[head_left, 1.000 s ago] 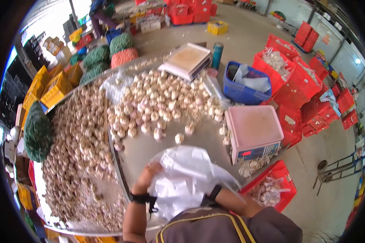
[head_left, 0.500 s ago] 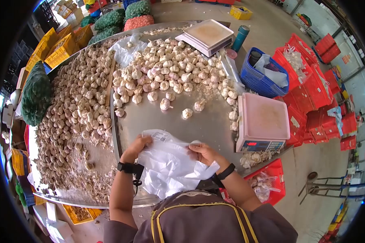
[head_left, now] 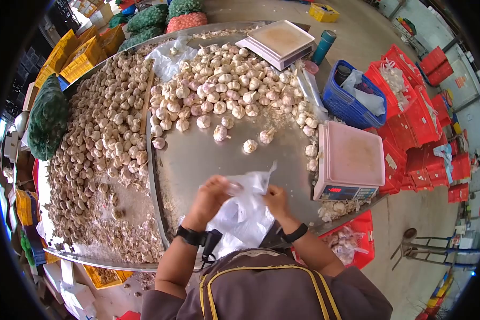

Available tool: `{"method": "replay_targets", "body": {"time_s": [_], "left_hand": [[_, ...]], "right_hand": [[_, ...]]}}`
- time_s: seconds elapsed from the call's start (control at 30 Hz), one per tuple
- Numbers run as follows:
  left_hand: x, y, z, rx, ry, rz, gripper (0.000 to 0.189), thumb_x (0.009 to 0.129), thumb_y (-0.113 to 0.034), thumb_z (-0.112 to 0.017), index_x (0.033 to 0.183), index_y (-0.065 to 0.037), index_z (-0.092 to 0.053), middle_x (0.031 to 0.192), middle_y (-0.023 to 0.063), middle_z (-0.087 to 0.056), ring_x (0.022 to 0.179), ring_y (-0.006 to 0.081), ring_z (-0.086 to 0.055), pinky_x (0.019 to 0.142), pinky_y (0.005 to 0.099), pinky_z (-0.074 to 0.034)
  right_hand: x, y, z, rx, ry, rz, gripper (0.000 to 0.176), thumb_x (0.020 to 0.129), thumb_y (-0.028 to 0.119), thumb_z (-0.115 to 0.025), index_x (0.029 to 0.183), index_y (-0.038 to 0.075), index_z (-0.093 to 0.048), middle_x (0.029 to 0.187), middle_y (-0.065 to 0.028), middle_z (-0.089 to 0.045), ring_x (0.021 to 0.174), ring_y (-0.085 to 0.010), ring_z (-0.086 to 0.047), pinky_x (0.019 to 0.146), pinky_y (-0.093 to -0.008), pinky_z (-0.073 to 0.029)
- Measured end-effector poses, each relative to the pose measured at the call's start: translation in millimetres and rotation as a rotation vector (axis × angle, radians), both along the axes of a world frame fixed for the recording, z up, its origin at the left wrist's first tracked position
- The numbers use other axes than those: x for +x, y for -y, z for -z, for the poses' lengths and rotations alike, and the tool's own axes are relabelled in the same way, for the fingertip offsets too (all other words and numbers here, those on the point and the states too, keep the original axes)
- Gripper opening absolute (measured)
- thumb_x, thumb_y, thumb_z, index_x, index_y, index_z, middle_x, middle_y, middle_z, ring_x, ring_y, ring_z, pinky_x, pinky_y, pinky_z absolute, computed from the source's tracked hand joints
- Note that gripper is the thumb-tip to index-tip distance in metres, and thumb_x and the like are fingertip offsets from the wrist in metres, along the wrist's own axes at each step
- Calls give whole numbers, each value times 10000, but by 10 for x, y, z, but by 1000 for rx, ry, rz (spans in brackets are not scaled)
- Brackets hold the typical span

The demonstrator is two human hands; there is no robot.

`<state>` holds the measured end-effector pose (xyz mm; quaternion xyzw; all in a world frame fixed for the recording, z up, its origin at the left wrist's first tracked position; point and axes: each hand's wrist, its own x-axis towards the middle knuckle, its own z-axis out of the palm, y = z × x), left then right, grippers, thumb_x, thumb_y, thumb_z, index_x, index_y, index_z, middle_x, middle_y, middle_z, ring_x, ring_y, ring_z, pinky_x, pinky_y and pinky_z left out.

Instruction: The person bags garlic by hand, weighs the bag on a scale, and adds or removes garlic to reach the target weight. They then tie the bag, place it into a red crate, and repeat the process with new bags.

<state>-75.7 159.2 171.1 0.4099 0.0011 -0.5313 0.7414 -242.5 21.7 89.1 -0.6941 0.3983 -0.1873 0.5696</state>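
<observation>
A white plastic bag (head_left: pixel 244 213) hangs in front of my chest, gripped at its top edge by both hands. My left hand (head_left: pixel 210 196) pinches the left side of the bag's mouth and my right hand (head_left: pixel 277 200) pinches the right side, the two close together. Just beyond them lies a bare patch of the steel table (head_left: pixel 197 160). A few loose garlic bulbs (head_left: pixel 249 145) lie past that patch, in front of a large garlic heap (head_left: pixel 224 90).
A pink-topped scale (head_left: pixel 352 162) stands right of my hands; a second scale (head_left: pixel 280 40) sits at the far edge. Another garlic pile (head_left: pixel 106 149) fills the table's left. Red crates (head_left: pixel 410 101), a blue basket (head_left: pixel 352 98) and a red bin (head_left: pixel 352 245) stand at right.
The view tilted down toward the table. My hands came closer together, bunching the bag, which was spread wider before.
</observation>
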Motion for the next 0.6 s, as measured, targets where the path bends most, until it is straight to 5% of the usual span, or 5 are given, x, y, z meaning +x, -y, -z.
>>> {"method": "replay_targets", "body": {"time_s": [0.27,0.37,0.4,0.47,0.6], "left_hand": [[392,-70,229,-375,-455,159,105,906,-177,-553,831,-103,-556,636,-21,-514,541,91,-487,524,255,-424],[277,116,180,257,1041,292,179,835,-165,-658,829,-13,-564,617,-18,-539,541,111,-509,503,266,-413],[349,116,262,260,1043,292,179,835,-165,-658,829,-13,-564,617,-18,-539,541,111,-509,503,266,-413],[562,78,462,656,1541,103,189,826,-161,-652,846,13,-580,608,14,-574,558,117,-533,500,264,-405],[858,-289,921,318,85,347,141,863,-168,-653,785,-52,-631,674,8,-624,582,106,-570,529,257,-441]], "right_hand": [[-401,411,-38,-364,-277,-58,343,790,229,-686,1082,62,-621,876,-130,-665,783,-270,-636,695,-373,-501],[-284,434,77,-524,-18,-346,406,854,124,-596,1251,69,-532,892,-107,-666,804,-222,-633,779,-337,-503],[-260,438,-2,-522,-14,-347,406,854,124,-596,1251,69,-532,892,-107,-666,804,-222,-633,779,-337,-503],[-208,463,-146,446,238,-328,298,927,118,-516,1200,0,-542,709,-54,-602,657,-135,-584,821,-339,-511],[-590,752,76,1363,446,-492,286,989,212,-455,1120,-16,-568,519,64,-355,458,-24,-356,957,-389,-481]]}}
